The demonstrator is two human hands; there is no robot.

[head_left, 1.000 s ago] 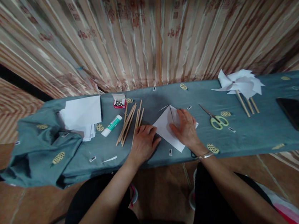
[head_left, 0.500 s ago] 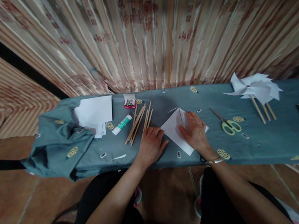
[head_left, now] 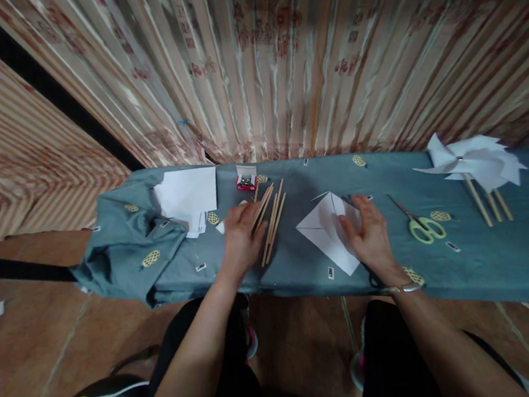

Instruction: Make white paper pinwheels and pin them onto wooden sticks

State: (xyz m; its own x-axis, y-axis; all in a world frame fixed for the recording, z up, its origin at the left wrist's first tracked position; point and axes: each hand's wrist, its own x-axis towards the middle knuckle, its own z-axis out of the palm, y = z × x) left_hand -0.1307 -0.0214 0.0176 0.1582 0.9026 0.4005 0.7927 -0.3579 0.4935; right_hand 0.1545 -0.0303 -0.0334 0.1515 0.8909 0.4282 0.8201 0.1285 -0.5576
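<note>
A: The left hand (head_left: 242,240) has moved from the left corner of the white paper (head_left: 326,228) to the glue stick (head_left: 221,227), and the whole view has swung a little to the left.

B: How does the paper look?

A: Plain and square, flat on the blue-green cloth (head_left: 302,184), with a dark line running inward from its far corner and another from its left corner.

B: And where is it?

A: In front of the person, between the wooden sticks (head_left: 274,226) and the scissors (head_left: 423,229).

B: What about the hands?

A: The right hand (head_left: 368,232) is spread, thumb well apart from the fingers, resting on the paper's right part and hiding that corner. The left is bent over the glue stick; I can't tell whether it grips it, or whether its thumb touches the sticks.

B: Which way does the paper point?

A: It lies like a diamond: one corner toward the curtain (head_left: 273,64), one toward the person, one toward the sticks. It has no clear long side; the far-to-near diagonal leans slightly right at the near end.

B: And the glue stick?

A: Mostly hidden. Its long axis slants from near left to far right.
</note>
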